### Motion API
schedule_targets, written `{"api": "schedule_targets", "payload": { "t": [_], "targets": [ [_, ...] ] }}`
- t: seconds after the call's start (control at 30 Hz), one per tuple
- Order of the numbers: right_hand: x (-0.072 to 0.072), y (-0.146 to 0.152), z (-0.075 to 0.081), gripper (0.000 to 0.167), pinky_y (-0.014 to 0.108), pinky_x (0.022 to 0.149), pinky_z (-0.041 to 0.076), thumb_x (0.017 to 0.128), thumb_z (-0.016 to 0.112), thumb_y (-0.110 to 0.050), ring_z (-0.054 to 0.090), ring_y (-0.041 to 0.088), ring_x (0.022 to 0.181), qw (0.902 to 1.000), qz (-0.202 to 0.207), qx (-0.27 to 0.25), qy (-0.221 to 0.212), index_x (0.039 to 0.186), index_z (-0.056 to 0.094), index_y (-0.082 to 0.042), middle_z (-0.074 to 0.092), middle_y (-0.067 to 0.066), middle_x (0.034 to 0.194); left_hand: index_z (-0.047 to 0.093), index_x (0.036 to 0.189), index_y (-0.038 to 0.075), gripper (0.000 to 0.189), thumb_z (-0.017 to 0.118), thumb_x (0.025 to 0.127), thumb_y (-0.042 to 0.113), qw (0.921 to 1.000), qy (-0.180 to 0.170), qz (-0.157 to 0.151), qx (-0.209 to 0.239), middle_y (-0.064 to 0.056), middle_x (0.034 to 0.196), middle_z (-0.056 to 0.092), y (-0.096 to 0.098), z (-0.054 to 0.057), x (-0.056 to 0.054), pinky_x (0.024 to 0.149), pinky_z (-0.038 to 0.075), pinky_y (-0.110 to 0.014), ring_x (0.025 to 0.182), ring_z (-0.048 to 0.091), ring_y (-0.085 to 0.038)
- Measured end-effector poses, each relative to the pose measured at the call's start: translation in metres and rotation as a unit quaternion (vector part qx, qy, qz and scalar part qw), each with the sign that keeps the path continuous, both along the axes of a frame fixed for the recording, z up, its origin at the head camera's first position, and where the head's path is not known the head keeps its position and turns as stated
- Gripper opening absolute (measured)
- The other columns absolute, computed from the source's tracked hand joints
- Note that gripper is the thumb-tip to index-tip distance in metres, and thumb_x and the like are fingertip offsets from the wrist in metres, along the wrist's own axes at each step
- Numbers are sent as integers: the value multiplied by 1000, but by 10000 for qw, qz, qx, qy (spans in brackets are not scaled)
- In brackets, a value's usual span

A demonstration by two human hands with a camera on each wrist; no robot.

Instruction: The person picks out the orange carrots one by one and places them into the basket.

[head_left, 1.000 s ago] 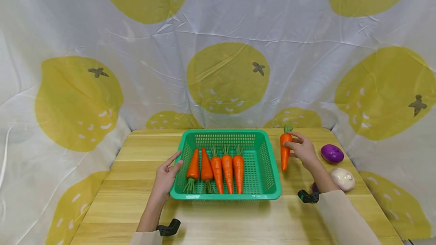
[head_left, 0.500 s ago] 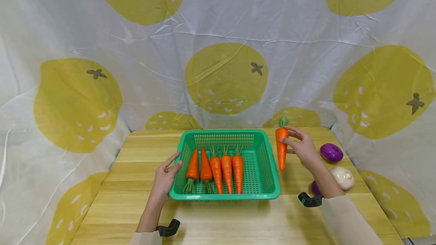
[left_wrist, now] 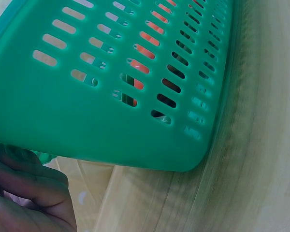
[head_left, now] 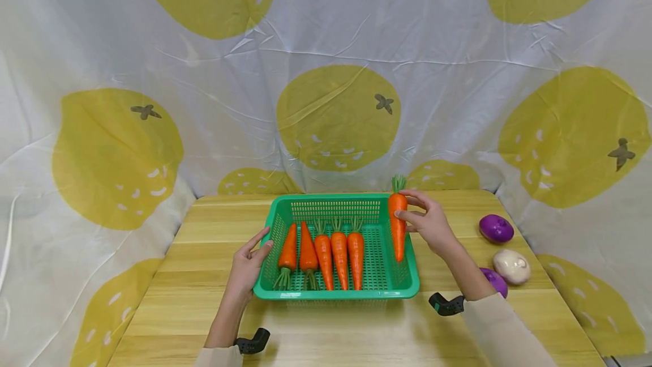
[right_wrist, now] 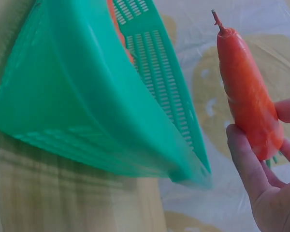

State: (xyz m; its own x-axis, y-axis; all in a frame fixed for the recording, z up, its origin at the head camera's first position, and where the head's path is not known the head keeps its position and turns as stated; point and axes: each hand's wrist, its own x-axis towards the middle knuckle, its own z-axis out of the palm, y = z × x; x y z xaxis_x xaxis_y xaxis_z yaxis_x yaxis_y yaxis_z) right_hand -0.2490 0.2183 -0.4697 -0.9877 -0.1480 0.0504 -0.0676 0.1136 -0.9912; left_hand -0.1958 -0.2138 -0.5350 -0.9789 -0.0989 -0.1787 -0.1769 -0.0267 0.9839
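Note:
My right hand (head_left: 434, 226) pinches a carrot (head_left: 397, 220) near its thick end, leafy top up and tip down, over the right rim of the green plastic basket (head_left: 336, 295). In the right wrist view, thumb and fingers hold this carrot (right_wrist: 246, 92) from both sides, beside the basket wall (right_wrist: 87, 82). At the basket's left side, my left hand (head_left: 247, 269) grips the rim; the left wrist view has its curled fingers (left_wrist: 34, 181) at the rim's edge. Several carrots (head_left: 323, 254) lie side by side in the basket, two with their leaves toward me.
On the right of the wooden table (head_left: 214, 242) lie a purple round vegetable (head_left: 496, 229), a whitish one (head_left: 511, 267) and a second purple one (head_left: 495, 282), partly behind the right forearm. A lemon-print curtain (head_left: 336, 27) hangs behind the table.
My right hand has lifted the carrot and carried it left, from beside the basket to above its right rim. The left hand and basket stay in place.

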Motion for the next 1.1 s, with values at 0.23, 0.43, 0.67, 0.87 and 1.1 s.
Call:
{"api": "schedule_targets", "payload": {
  "t": [0.23,0.43,0.67,0.87,1.1],
  "targets": [
    [1,-18,-9,56,38,74,64,98,71,-11,73,28,107,9999,52,101,-78,150,50,-9,46,25,150,57,146,38,47,67,101,39,10000,-29,-17,0,-25,110,75,-1,-1,-1,69,64,-44,78,77,-32],
    [2,-33,-15,54,38,73,64,97,71,-11,73,27,101,9997,74,188,-105,148,52,-13,48,22,148,57,146,38,46,67,101,39,10000,-10,4,8,-28,110,74,-1,-2,-1,69,64,-46,77,77,-33],
    [4,-50,-23,55,41,76,63,98,69,-12,71,26,98,9990,289,279,-192,149,49,-16,45,18,152,57,147,36,48,68,101,38,10000,16,16,27,-30,113,73,0,-2,-1,70,64,-46,78,77,-34],
    [6,-64,-31,54,46,75,61,99,67,-7,70,28,97,9971,291,664,-241,149,46,-13,45,22,150,56,148,35,48,67,101,38,10000,66,-6,-10,-28,106,74,0,-2,-1,66,63,-44,73,76,-32],
    [12,-79,-38,53,43,76,60,100,64,-3,67,34,105,9938,137,1002,-470,148,45,-11,44,22,151,53,152,30,53,67,101,38,9999,91,-44,-83,-27,111,74,0,-1,-1,68,64,-44,78,77,-33]
  ]
}}
